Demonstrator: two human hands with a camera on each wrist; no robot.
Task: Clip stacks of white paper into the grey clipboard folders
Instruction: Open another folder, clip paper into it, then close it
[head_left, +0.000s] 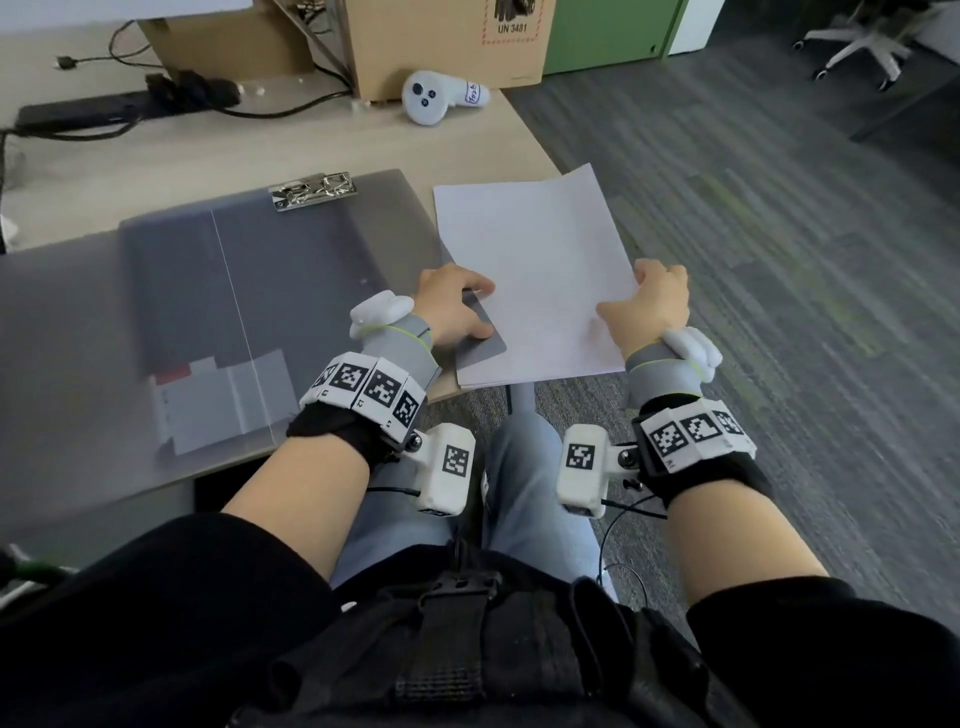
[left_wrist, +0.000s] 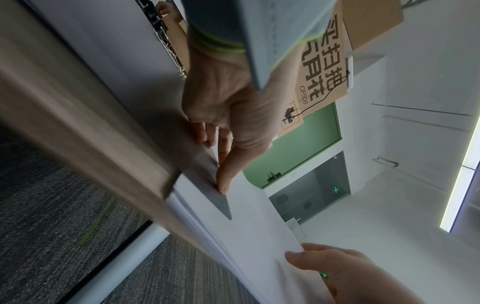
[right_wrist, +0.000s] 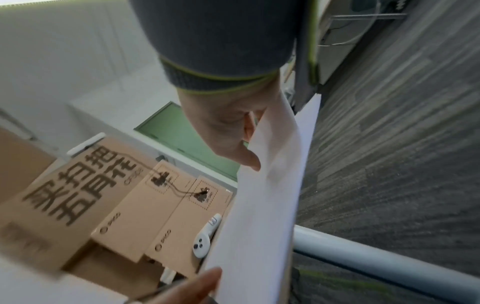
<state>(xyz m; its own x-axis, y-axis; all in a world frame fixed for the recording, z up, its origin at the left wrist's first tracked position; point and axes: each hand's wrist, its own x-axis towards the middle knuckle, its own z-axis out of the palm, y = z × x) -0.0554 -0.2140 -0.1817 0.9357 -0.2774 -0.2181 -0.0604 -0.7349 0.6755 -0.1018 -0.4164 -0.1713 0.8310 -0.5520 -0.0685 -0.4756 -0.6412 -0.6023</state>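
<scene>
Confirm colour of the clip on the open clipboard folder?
Shiny silver metal clip; clearest in the head view.

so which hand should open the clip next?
Left, probably. The left hand only presses the grey folder, nearer its metal clip; the right hand grips the paper stack.

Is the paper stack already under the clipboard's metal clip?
No: the paper stack lies off to the right of the clip, gripped by the right hand.

The paper stack (head_left: 535, 270) lies right of the clipboard folder (head_left: 291, 270), overhanging the desk (head_left: 208, 156) edge.
</scene>
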